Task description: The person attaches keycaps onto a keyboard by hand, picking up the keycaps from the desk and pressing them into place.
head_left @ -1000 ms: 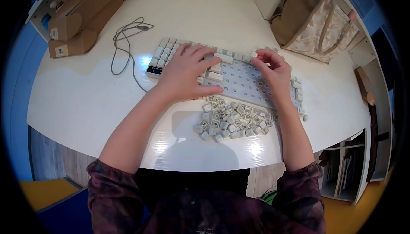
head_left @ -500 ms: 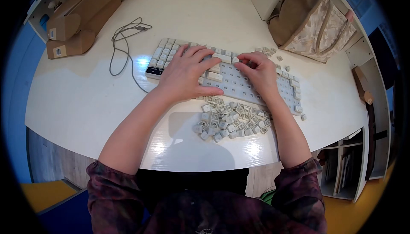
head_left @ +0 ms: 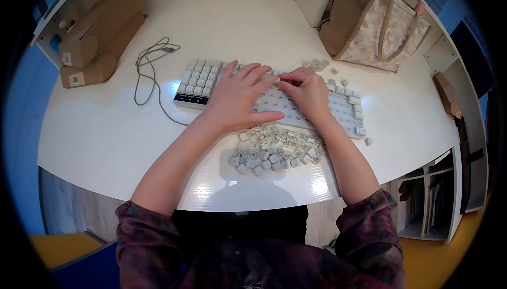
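A white keyboard lies across the desk, its left block still capped and much of its middle and right bare of keycaps. My left hand rests over the capped part, fingers spread and thumb stretched over the bare plate. Just right of it, my right hand pinches a white keycap between thumb and forefinger at the upper rows; the fingers partly hide it. Loose keycaps lie in a pile along the keyboard's near side, many upside down.
More small caps lie behind the keyboard, and a single one sits off its right corner. A grey cable coils at the left. Cardboard holders stand back left, a beige bag back right.
My left hand has slid right over the keyboard, closer to my right hand. My right fingertips have shifted slightly left. The whole view has also moved a little.
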A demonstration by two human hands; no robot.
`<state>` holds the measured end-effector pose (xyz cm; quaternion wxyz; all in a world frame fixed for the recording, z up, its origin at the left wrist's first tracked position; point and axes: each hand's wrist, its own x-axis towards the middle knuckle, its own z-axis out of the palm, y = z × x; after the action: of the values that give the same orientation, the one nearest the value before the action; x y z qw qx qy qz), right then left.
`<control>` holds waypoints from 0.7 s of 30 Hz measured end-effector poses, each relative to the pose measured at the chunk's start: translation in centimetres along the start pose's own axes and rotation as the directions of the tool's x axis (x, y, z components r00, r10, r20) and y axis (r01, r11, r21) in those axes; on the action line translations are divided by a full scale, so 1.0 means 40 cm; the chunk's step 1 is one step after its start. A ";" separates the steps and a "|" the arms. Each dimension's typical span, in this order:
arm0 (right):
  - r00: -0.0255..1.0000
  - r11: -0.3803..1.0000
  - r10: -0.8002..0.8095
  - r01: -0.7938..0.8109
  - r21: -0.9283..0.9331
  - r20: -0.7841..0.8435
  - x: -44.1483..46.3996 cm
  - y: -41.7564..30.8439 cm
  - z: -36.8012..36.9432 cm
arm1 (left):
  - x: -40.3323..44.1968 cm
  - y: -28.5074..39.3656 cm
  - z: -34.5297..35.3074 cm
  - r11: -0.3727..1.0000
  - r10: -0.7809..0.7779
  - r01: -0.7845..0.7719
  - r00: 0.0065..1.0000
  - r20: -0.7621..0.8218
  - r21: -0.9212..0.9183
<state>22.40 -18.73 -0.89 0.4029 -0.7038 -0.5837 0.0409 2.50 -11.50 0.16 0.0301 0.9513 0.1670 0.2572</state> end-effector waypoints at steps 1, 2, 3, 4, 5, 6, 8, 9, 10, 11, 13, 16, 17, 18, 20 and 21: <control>1.000 1.000 -0.007 0.007 -0.007 -0.001 0.000 0.000 -0.001 | 0.006 0.004 0.007 1.000 -0.012 0.012 1.000 0.019 -0.013; 1.000 1.000 -0.022 0.022 -0.022 -0.009 0.000 0.000 -0.001 | 0.011 0.005 0.015 0.999 -0.024 0.025 0.999 0.038 -0.026; 0.999 0.999 -0.037 0.037 -0.036 -0.017 0.000 0.000 -0.002 | 0.016 0.010 0.017 0.998 -0.037 0.040 0.998 0.057 -0.040; 0.998 0.997 -0.051 0.050 -0.050 -0.024 -0.001 0.001 -0.001 | 0.020 0.015 0.018 0.998 -0.050 0.052 0.997 0.062 -0.035; 0.998 0.997 -0.056 0.054 -0.051 -0.022 -0.001 0.002 0.000 | 0.023 0.020 0.019 0.997 -0.063 0.065 0.996 0.067 -0.031; 0.998 0.997 -0.059 0.058 -0.053 -0.019 -0.001 0.004 0.001 | 0.027 0.025 0.020 0.997 -0.075 0.078 0.994 0.073 -0.027; 0.998 0.997 -0.062 0.062 -0.043 -0.019 -0.003 0.005 0.001 | 0.025 0.033 0.036 0.996 -0.083 0.083 0.995 0.049 -0.008; 0.998 0.998 -0.063 0.062 -0.031 -0.019 -0.005 0.000 -0.001 | 0.024 0.036 0.038 0.996 -0.090 0.090 0.995 0.036 0.000; 0.998 0.998 -0.064 0.063 -0.020 -0.018 -0.007 -0.005 -0.002 | 0.022 0.036 0.039 0.996 -0.090 0.091 0.995 0.036 -0.011; 0.998 0.998 -0.059 0.059 -0.023 -0.012 -0.007 -0.006 -0.002 | 0.022 0.034 0.039 0.996 -0.089 0.090 0.995 0.036 -0.023; 0.999 0.998 -0.049 0.049 -0.031 -0.001 -0.008 -0.006 -0.005 | 0.023 0.032 0.037 0.996 -0.085 0.086 0.996 0.035 -0.033; 0.999 0.998 -0.050 0.050 -0.029 0.002 -0.009 -0.007 -0.007 | 0.023 0.029 0.036 0.996 -0.080 0.081 0.996 0.032 -0.036; 0.999 0.999 -0.042 0.042 -0.012 -0.009 -0.010 -0.003 -0.005 | 0.023 0.027 0.035 0.996 -0.078 0.079 0.996 0.032 -0.042; 0.999 0.999 -0.034 0.034 0.005 -0.021 -0.010 0.003 -0.002 | 0.022 0.026 0.034 0.996 -0.077 0.078 0.997 0.033 -0.048; 1.000 1.000 -0.013 0.014 0.028 -0.027 -0.008 0.006 0.001 | 0.020 0.023 0.035 0.997 -0.070 0.071 0.997 0.027 -0.037; 1.000 0.999 0.000 0.001 0.033 -0.022 -0.007 0.002 0.000 | 0.020 0.023 0.033 0.997 -0.066 0.067 0.997 0.025 -0.031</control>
<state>22.38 -18.99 -1.07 0.4211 -0.6971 -0.5786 0.0426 4.09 -12.07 -0.45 0.0559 0.9476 0.1942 0.2473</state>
